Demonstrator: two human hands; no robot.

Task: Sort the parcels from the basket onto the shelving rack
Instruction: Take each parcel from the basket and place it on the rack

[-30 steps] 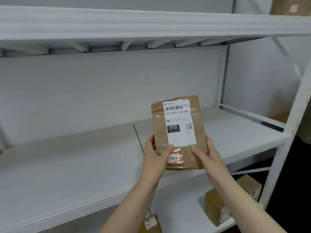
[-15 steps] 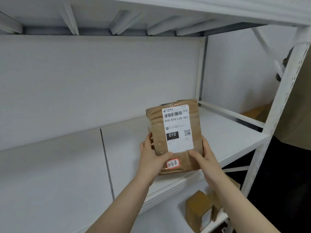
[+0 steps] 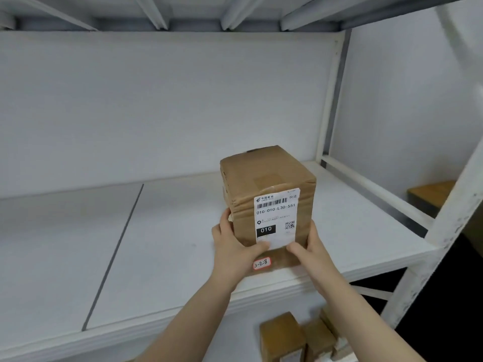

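A brown taped cardboard parcel (image 3: pixel 266 178) with a white shipping label marked 010 and a small red-edged sticker reading 3-2-8 stands upright over the front right part of the white shelf (image 3: pixel 162 231). My left hand (image 3: pixel 232 246) grips its lower left side, thumb across the front. My right hand (image 3: pixel 311 249) grips its lower right side the same way. Whether the parcel's base touches the shelf is hidden by my hands.
The white rack post (image 3: pixel 441 231) rises at the right. A dark seam (image 3: pixel 115 254) splits the shelf boards on the left. Several brown parcels (image 3: pixel 285 335) sit on the shelf below. Another brown box (image 3: pixel 428 194) lies beyond the rack on the right.
Both hands have carried the parcel forward and down toward the shelf. Its top face now shows. The view has dropped and moved closer to the rack.
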